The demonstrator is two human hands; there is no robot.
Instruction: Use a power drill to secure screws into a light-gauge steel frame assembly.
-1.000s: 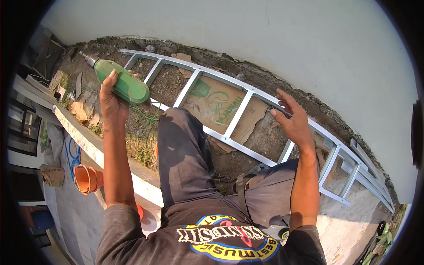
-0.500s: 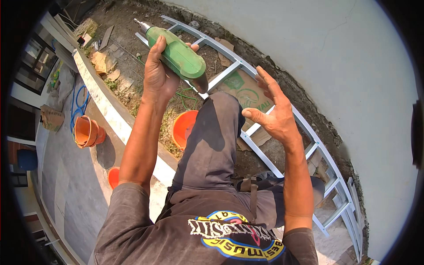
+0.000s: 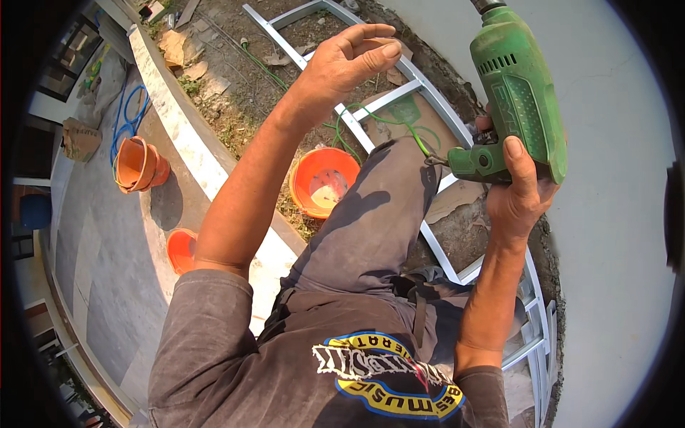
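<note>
Head view: the grip of the right hand [image 3: 518,203] wraps the green drill [image 3: 517,93], raised in the air; the left hand [image 3: 335,70] is loosely curled, empty. The metal frame [image 3: 397,94] looks already joined; what is left cannot be told.

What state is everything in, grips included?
Green drill: held, chuck cropped; running unclear
Left grip: open, nothing visibly held
Right grip: closed around drill
Green cord: slack, attached to drill
Ladder: lying beside wall
Rightmost orange bucket: upright, open-topped
Leftmost orange bucket: upright, open-topped
Lowest orange bucket: partly hidden
Blue hose: loosely looped
</note>
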